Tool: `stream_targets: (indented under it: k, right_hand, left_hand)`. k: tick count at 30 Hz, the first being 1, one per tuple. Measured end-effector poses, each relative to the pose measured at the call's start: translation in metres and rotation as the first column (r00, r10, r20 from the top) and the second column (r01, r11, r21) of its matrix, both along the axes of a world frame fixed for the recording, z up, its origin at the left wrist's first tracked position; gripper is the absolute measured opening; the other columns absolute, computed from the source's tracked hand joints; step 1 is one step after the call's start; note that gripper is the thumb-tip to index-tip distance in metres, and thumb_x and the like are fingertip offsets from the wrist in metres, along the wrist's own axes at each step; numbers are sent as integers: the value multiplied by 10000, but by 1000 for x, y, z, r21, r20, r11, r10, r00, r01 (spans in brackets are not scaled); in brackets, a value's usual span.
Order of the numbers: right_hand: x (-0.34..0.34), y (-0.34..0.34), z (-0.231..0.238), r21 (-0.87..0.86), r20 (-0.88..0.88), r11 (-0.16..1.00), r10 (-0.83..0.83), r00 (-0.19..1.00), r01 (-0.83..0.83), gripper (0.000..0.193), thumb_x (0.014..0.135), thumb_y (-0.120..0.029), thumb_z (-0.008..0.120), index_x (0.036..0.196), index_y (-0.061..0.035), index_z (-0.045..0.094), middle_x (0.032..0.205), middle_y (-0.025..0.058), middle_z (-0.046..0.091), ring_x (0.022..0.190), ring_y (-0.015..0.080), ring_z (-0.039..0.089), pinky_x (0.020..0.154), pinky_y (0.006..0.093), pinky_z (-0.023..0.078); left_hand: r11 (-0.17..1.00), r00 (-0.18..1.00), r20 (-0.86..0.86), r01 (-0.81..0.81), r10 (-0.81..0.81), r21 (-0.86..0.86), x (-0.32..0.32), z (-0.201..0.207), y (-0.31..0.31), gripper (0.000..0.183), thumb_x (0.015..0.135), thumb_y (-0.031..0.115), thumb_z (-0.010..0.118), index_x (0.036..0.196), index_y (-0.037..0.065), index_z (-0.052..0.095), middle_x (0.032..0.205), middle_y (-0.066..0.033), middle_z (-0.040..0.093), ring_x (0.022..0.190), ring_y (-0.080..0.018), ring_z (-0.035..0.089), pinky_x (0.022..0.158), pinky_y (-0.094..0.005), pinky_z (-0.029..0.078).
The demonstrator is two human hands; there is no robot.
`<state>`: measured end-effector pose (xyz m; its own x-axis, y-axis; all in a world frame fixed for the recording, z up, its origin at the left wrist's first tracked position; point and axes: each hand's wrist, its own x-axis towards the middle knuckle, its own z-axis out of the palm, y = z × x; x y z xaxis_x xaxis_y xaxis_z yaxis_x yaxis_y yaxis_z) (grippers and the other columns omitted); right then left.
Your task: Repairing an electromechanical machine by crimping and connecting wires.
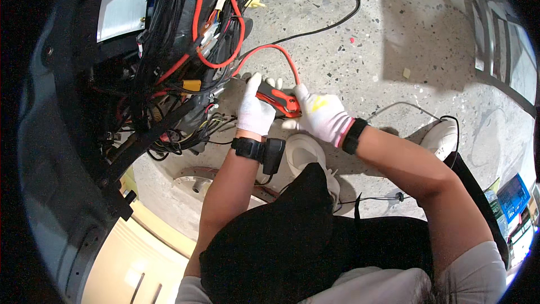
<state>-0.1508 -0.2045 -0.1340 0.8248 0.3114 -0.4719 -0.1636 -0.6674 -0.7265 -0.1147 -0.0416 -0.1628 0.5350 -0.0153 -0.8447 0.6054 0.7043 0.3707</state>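
My left hand (254, 108), in a white glove, is closed round the handles of a red-and-black hand tool (271, 97) that looks like a cable cutter. Its head points right, toward my right hand (323, 114), also white-gloved, with a yellow mark on its back. Between the thumb and fingers of that hand is the end of a thick red cable (279, 48), which arches over from the wiring bundle on the left. The cable's tip is hidden by the glove and the tool, so I cannot tell whether it lies in the jaws.
A dense harness of black wires (169, 34) with a red cable loop (243, 31) hangs inside a dark frame (62, 152) at left. One black cable (326, 24) with a metal lug stretches across the speckled floor. Below left is a cream panel (132, 262); my shoes (304, 149) stand close beneath.
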Motion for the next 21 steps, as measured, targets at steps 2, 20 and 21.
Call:
stream_targets:
  k: [2,20,21]
  right_hand:
    - [-2,-5,1,144,-184,981,-102,978,129,568,851,-499,499,1153,-18,483,884,229,635,878,359,618,741,394,487]
    - [7,-9,-7,308,-621,907,-37,783,287,612,834,-577,486,1003,0,601,756,232,625,806,386,606,664,428,455]
    - [6,-6,-8,298,-570,926,-22,821,231,584,836,-556,495,1011,-8,596,761,229,625,800,382,607,661,427,459]
  left_hand:
    - [1000,1000,-4,-22,22,8,0,0,-2,157,870,205,571,852,69,494,812,-64,525,789,-203,531,837,-366,466]
    - [994,1000,24,-5,7,-106,2,-5,2,170,899,214,525,885,45,538,841,-78,588,846,-210,573,890,-380,465]
    - [996,1000,15,-1,3,-85,2,-4,2,148,892,200,539,884,52,539,834,-69,582,832,-205,573,882,-390,471]
